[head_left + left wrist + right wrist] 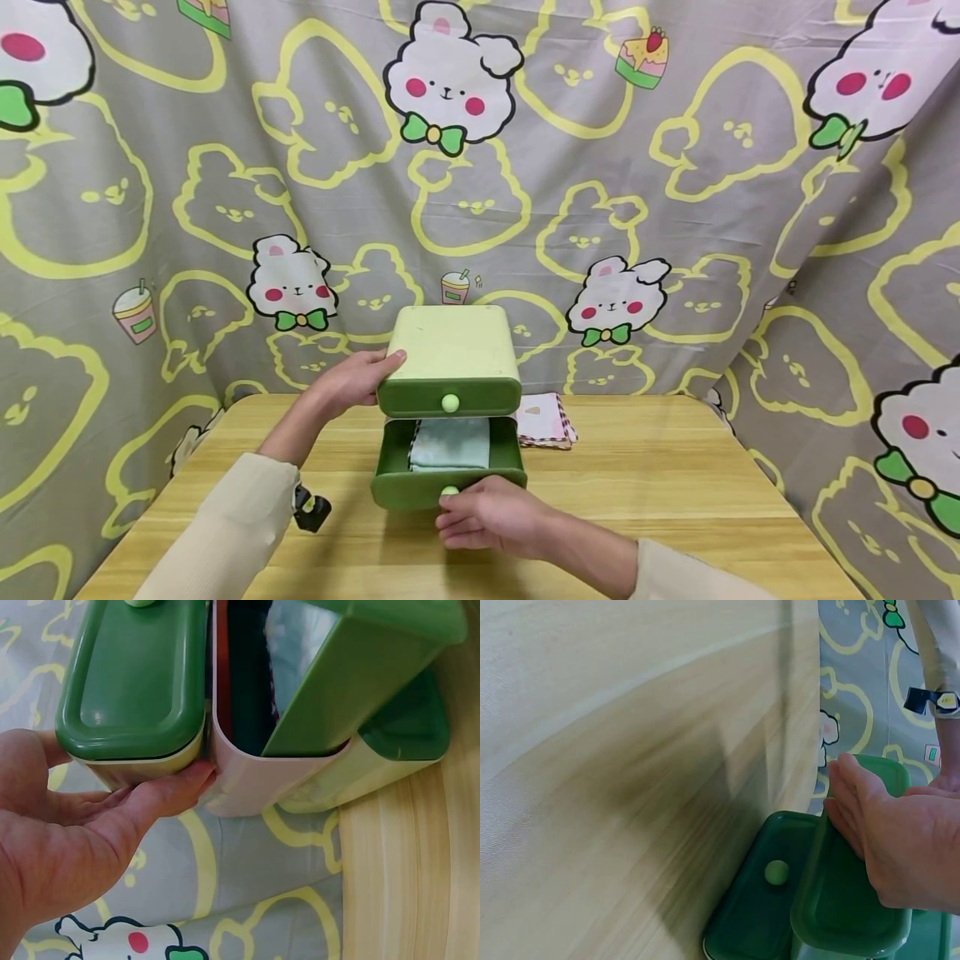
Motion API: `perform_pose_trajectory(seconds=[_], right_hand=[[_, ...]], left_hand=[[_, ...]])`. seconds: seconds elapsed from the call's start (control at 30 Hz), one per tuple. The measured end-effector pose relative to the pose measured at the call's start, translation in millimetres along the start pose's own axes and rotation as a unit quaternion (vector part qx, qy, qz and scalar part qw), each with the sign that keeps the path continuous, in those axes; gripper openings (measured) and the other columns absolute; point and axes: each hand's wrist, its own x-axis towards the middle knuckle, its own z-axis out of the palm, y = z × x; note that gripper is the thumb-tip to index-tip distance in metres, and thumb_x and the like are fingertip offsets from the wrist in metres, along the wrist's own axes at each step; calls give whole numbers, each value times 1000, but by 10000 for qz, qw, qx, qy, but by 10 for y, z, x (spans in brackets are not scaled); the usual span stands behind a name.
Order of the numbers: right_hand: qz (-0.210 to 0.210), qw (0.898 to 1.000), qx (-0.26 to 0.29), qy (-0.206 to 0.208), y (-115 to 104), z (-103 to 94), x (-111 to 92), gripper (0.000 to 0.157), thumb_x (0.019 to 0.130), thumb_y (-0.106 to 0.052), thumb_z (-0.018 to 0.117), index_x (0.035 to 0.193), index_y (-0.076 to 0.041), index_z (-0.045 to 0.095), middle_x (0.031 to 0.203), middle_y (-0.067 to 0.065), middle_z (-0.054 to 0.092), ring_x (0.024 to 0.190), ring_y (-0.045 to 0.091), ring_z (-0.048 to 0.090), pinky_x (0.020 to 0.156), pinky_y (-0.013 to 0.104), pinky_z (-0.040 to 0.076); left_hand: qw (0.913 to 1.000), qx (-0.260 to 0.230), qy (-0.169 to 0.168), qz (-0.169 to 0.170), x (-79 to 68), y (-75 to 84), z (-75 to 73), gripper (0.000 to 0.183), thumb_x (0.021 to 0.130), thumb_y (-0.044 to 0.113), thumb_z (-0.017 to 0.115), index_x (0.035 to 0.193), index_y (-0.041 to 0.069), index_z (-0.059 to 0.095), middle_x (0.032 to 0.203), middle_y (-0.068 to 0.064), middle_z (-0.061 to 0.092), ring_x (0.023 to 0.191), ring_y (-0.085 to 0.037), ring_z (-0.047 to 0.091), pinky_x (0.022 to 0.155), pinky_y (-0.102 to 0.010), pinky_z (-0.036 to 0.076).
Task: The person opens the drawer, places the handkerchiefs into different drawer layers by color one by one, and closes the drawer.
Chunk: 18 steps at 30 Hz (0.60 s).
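The cabinet [450, 337] stands on the tabletop [660, 492], its middle drawer [405, 492] pulled out from the front. The left hand [360, 377] grips the cabinet's upper left side, thumb over the top edge and a finger along the side. The right hand [498, 517], in front of the cabinet, pinches the middle drawer's knob [450, 491]. A pale blue cloth [453, 443] lies folded inside that drawer. The top drawer [412, 398] and bottom drawer [742, 919] are closed. Just right of the cabinet and farther back lies a white-and-pink napkin [542, 419] with checked edging. A patterned curtain [480, 204] hangs behind the cabinet.
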Motion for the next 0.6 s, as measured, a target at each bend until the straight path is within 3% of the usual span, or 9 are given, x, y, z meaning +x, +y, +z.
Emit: perform_pose_trajectory(seconds=[0.17,0.4,0.6], right_hand=[[-71,9994,70,334,-17,-30,112,34,104,-16,58,116,16,62,104,20,71,84,18,72,89,35,60],[-200,9988,116,424,-51,-103,284,44,106,-13,52,129,25,49,113,25,68,95,23,72,92,37,59],[-287,9977,228,574,-76,-137,403,43,106,-13,53,130,23,51,114,25,69,101,27,72,93,37,58]], left_hand=[[10000,-15,13,-31,15,0,-6,63,109,50,37,155,6,40,111,-10,67,100,-16,64,99,-42,54],[10000,-41,15,-42,21,19,-18,63,109,49,38,155,6,41,108,-8,67,94,-14,65,92,-36,55],[10000,-35,-18,22,26,23,-21,64,110,47,37,156,3,37,113,-11,70,95,-13,67,95,-39,56]])
